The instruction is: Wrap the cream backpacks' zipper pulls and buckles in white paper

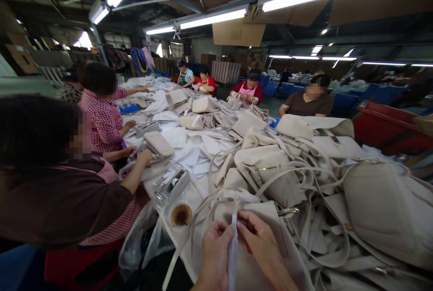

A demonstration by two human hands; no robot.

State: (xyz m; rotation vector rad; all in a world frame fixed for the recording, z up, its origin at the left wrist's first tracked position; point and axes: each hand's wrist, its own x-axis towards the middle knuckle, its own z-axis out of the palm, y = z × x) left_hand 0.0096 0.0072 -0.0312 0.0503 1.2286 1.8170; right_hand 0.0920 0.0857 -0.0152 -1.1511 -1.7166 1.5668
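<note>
"Where is the bag lying?"

"It's lying at the table's near edge, under both hands. The left hand is pinching a pale strip; the right hand is curling its fingers close beside it, though the view isn't showing whether they are gripping anything."

"And across the table?"

"More bags are crowding the right edge, papers are covering the middle, and a cup of brown liquid is standing by the left edge."

"The room?"

"Co-workers are lining the left and far edges, tube lamps are shining overhead, and a red bin is standing beyond the right edge."
</note>
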